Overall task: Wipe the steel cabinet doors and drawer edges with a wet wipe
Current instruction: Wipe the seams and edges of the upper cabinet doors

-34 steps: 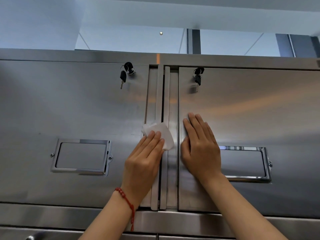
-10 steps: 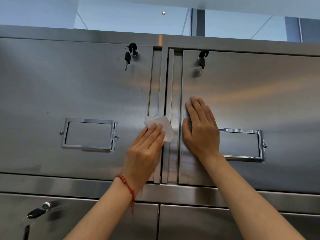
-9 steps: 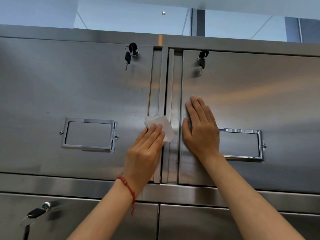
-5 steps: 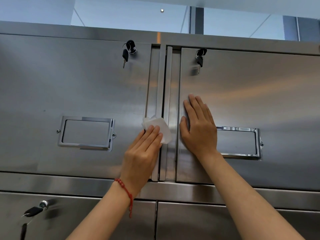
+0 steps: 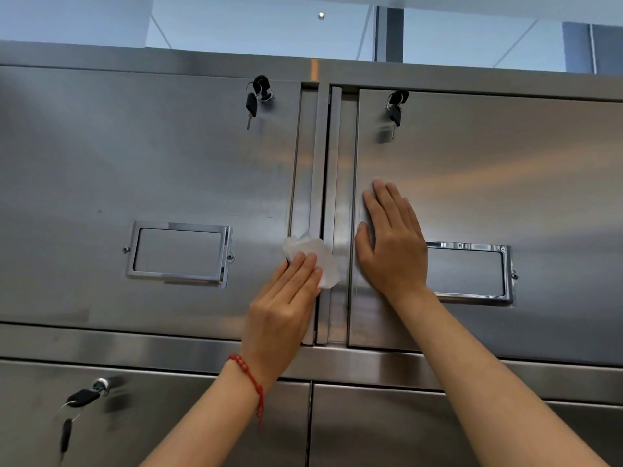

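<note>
The cabinet is brushed steel, dull grey with soft streaked reflections and an orange glint near the top seam. Two flat doors meet at the middle, where long vertical steel strips form the door edges, folded into narrow channels. The wipe is a white, thin, crumpled sheet lying over the left strip, at the inner edge of the left door. The left hand presses it flat against the steel; its fingers are straight and held together, covering the lower part of the wipe, so the wipe's full shape cannot be made out. A red bead bracelet circles that wrist. The right hand lies flat on the right door just beside the seam, fingers straight and close together, thumb slightly apart, holding nothing.

Each door carries a polished rectangular label frame: the left frame shows whole, while the right frame is partly hidden behind the right hand. Both frames look blank inside. Black-headed keys hang from the left door's lock, and another set from the right door's. Below a horizontal steel rail, two lower doors are cut off by the picture's edge; a key in the lower left one is blurred. Both forearms run out of the bottom edge.
</note>
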A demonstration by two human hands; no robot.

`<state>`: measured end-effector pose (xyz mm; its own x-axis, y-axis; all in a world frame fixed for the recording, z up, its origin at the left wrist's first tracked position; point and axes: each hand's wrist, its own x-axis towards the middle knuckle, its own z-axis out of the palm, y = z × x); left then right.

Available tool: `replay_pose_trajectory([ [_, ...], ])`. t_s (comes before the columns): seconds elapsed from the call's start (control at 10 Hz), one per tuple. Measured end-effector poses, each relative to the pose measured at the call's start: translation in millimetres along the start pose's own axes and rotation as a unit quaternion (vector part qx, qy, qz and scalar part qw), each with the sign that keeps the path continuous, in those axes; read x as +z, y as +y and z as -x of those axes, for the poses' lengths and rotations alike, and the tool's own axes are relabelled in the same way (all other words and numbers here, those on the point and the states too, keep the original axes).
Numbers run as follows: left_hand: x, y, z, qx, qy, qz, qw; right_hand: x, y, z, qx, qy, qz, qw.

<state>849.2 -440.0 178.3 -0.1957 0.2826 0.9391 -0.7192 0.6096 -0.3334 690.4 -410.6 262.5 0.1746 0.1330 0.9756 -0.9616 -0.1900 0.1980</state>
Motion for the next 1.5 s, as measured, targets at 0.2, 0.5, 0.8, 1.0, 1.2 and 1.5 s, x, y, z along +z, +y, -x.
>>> replay_pose_trajectory([
  [0.2, -2, 2, 7, 0.014, -0.015, -0.009, 1.0, 0, 0, 0, 0.002, -0.003, 0.002, 1.0],
  [0.5, -5, 6, 12, 0.007, -0.034, -0.009, 0.999, 0, 0, 0, -0.001, 0.002, 0.0, 1.0],
  [0.8, -6, 4, 8, 0.005, -0.038, -0.01, 0.999, 1, 0, 0, -0.001, 0.004, -0.003, 1.0],
  [1.0, -7, 10, 21, -0.001, -0.046, -0.007, 0.999, -1, -1, 0, -0.003, 0.004, -0.003, 1.0],
  [1.2, -9, 6, 15, 0.011, -0.034, -0.013, 0.999, 0, -1, 0, -0.003, 0.005, -0.004, 1.0],
  [1.5, -9, 10, 28, 0.017, -0.027, -0.012, 0.999, 1, 0, 0, -0.004, 0.007, 0.002, 1.0],
])
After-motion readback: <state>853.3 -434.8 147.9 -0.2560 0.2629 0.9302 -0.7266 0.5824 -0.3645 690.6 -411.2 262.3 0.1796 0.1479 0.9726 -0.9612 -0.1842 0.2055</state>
